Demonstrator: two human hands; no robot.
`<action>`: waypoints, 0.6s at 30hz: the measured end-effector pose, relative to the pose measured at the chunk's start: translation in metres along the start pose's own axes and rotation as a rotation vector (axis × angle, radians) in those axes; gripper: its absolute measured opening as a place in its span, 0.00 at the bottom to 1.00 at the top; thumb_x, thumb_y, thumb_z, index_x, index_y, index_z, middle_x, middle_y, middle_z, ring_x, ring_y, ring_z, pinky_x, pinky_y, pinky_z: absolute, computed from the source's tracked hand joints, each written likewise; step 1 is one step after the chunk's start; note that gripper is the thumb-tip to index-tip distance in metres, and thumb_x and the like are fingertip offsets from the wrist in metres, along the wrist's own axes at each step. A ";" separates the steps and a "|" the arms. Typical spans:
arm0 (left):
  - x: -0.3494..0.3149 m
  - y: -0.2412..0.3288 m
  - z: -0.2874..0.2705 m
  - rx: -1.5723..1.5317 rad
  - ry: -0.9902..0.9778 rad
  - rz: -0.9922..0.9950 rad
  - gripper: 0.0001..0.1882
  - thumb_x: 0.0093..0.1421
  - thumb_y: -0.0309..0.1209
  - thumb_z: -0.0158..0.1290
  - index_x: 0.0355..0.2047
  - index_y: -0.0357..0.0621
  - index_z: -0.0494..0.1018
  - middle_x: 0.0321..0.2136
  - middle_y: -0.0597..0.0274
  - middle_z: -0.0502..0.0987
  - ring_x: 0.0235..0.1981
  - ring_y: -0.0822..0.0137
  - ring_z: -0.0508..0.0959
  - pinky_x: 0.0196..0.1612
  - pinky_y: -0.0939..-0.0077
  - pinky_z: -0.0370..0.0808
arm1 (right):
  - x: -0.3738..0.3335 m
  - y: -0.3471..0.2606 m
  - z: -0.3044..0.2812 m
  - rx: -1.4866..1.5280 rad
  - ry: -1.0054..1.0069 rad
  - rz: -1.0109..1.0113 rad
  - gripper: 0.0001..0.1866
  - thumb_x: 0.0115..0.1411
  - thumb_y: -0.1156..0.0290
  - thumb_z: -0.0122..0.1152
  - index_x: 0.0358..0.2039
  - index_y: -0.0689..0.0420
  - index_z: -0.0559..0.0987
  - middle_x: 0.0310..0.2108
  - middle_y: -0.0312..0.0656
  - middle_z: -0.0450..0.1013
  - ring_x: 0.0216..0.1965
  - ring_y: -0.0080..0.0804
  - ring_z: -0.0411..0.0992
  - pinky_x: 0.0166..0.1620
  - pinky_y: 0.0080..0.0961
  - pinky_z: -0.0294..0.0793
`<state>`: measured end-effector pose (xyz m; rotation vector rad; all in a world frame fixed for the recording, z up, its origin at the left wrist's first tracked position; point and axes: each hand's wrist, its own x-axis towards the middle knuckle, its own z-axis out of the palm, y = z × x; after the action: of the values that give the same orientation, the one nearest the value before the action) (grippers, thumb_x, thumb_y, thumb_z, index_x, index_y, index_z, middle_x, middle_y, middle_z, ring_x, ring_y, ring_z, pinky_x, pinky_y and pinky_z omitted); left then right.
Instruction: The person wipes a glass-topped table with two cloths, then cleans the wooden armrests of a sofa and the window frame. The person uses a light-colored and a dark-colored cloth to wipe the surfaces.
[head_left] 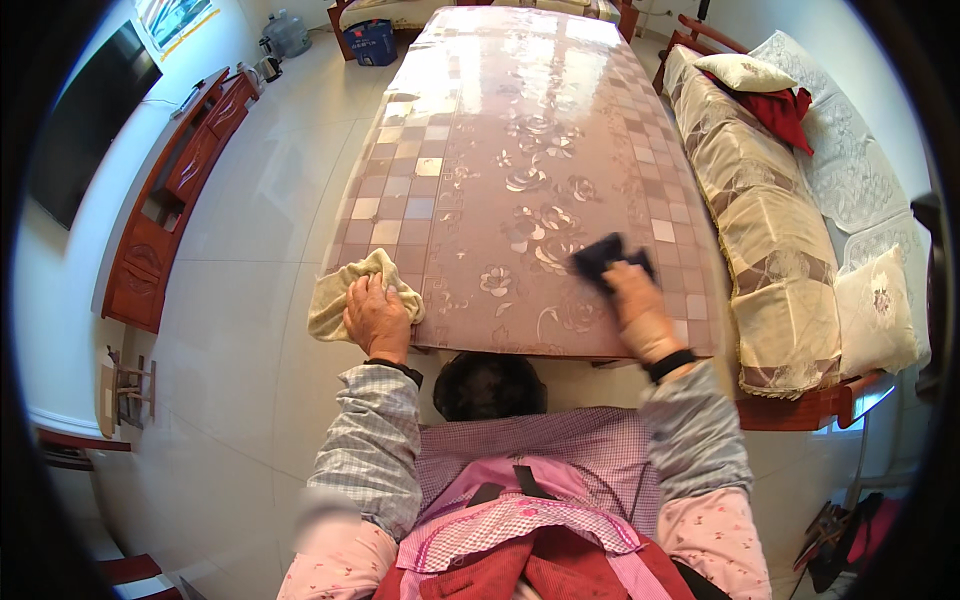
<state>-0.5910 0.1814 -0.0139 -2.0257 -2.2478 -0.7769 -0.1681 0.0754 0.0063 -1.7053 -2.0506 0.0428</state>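
At the near left corner of the long table (470, 235), a pale yellow cloth (333, 298) lies bunched, partly hanging over the edge. My left hand (378, 316) presses down on it with curled fingers. Toward the near right of the tabletop, my right hand (640, 305) grips a dark cloth-like piece (597, 258). Motion blurs that piece and the fingertips, so its exact kind is unclear. The tabletop has a shiny covering with flower patterns down the middle and checkered squares along the sides.
Below the table's near edge is a round black object (488, 388). A covered wooden sofa (765, 270) with cushions runs along the right. On the left stand a red-brown cabinet (160, 220) and a wall-mounted screen (95, 120). A blue box (370, 43) sits near the far end.
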 end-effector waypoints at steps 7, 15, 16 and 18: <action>-0.001 0.018 0.003 0.117 0.068 -0.013 0.22 0.63 0.37 0.53 0.57 0.49 0.75 0.59 0.60 0.73 0.65 0.54 0.66 0.66 0.49 0.60 | 0.076 0.115 -0.020 -0.196 -0.286 0.333 0.22 0.68 0.65 0.53 0.59 0.59 0.74 0.64 0.53 0.67 0.66 0.53 0.62 0.69 0.40 0.60; -0.005 0.013 0.006 0.089 0.098 0.007 0.21 0.64 0.38 0.52 0.57 0.48 0.75 0.58 0.59 0.73 0.65 0.53 0.67 0.66 0.49 0.59 | 0.084 -0.007 0.029 0.147 -0.194 -0.276 0.24 0.58 0.80 0.59 0.58 0.59 0.75 0.64 0.52 0.68 0.65 0.50 0.65 0.69 0.42 0.64; -0.005 0.013 0.005 0.090 0.104 0.012 0.21 0.64 0.37 0.52 0.56 0.47 0.75 0.58 0.59 0.73 0.65 0.54 0.67 0.66 0.50 0.60 | 0.077 0.006 0.026 0.158 -0.138 -0.226 0.24 0.58 0.81 0.57 0.57 0.56 0.76 0.63 0.51 0.69 0.67 0.51 0.64 0.68 0.40 0.65; -0.005 0.014 0.005 0.100 0.118 0.017 0.21 0.64 0.37 0.52 0.56 0.47 0.75 0.58 0.59 0.74 0.65 0.54 0.67 0.66 0.51 0.60 | 0.094 0.053 0.017 0.129 -0.102 -0.039 0.23 0.59 0.82 0.56 0.56 0.57 0.77 0.61 0.49 0.71 0.65 0.52 0.65 0.67 0.39 0.66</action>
<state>-0.5760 0.1789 -0.0153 -1.9003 -2.1569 -0.7456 -0.1360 0.1800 0.0059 -1.6141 -2.1057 0.2491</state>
